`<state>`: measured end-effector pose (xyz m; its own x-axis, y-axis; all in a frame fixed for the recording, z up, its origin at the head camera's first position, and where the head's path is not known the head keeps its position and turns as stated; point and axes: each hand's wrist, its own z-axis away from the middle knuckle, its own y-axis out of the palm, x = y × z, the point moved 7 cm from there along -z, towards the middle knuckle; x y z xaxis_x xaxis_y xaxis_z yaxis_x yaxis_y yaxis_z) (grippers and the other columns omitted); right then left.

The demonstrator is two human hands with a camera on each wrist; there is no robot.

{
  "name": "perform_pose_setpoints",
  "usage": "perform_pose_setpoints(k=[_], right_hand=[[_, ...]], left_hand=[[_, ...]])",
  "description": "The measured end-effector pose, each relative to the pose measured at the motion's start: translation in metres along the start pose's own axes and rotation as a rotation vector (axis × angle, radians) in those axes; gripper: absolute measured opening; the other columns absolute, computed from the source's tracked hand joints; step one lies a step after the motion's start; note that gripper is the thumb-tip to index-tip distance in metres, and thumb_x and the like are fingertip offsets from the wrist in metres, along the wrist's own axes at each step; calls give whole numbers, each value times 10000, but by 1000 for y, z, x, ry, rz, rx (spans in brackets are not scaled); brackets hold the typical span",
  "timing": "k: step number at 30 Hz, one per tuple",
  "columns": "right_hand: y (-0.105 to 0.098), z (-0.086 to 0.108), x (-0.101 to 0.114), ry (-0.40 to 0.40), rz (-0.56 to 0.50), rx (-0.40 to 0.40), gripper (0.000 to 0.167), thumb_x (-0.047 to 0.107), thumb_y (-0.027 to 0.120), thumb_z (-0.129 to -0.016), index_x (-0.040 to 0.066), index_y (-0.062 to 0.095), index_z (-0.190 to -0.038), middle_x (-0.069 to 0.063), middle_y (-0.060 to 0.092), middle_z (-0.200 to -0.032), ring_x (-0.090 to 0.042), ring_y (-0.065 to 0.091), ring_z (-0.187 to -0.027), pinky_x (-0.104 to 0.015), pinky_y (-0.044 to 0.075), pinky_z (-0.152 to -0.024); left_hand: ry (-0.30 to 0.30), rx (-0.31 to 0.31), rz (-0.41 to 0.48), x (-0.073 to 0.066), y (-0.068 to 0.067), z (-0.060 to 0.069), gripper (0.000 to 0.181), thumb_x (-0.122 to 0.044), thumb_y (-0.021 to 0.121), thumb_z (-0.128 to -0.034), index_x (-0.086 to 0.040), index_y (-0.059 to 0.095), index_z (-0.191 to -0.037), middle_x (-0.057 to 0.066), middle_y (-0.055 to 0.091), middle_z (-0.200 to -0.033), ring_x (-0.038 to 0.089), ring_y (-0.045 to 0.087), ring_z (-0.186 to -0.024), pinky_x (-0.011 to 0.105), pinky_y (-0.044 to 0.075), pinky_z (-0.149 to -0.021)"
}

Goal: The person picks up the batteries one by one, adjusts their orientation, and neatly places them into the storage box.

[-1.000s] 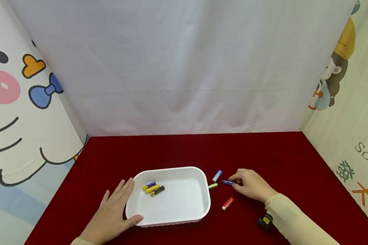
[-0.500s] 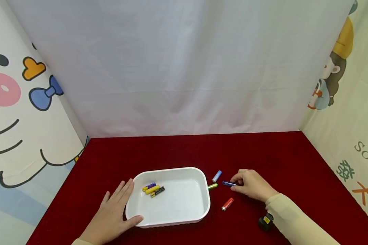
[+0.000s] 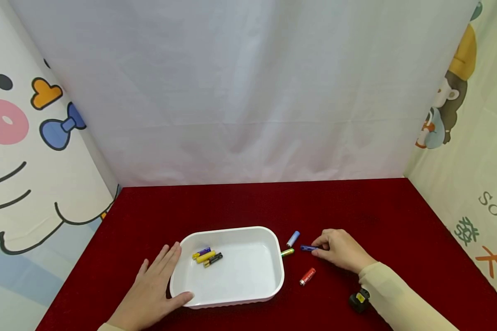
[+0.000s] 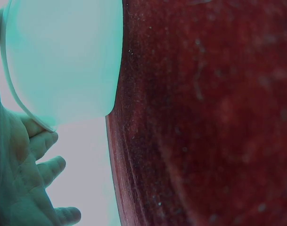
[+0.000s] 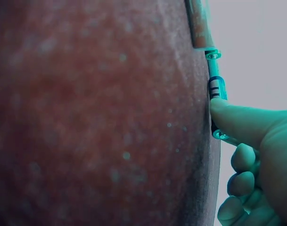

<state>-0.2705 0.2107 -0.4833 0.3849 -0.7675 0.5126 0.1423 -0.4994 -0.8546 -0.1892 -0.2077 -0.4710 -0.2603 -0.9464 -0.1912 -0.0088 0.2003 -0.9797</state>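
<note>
In the head view, the right hand pinches a dark blue battery; the left hand rests straight-fingered against the white tray between them. Left wrist: fingers touch its rim. Right wrist: the thumb covers the battery's middle.

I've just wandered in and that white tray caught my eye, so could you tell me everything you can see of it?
The white tray is a shallow, rounded rectangle with a raised rim, smooth and plastic-looking. It sits level, open side up, on the red surface. Three batteries lie inside, toward its left end. The left hand touches that end, its thumb at the near corner. A green battery lies outside by the right wall; whether they touch is unclear.
</note>
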Motion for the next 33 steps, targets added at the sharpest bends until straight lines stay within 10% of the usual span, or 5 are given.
perform_pose_setpoints(k=[33], right_hand=[[-54, -9, 71, -157, 10, -50, 76, 221, 766, -832, 202, 764, -905, 166, 537, -724, -43, 460, -604, -210, 438, -527]], left_hand=[[-6, -17, -4, 0, 0, -1, 1072, -799, 528, -742, -134, 250, -1535, 38, 245, -1577, 306, 227, -1433, 716, 202, -1036]])
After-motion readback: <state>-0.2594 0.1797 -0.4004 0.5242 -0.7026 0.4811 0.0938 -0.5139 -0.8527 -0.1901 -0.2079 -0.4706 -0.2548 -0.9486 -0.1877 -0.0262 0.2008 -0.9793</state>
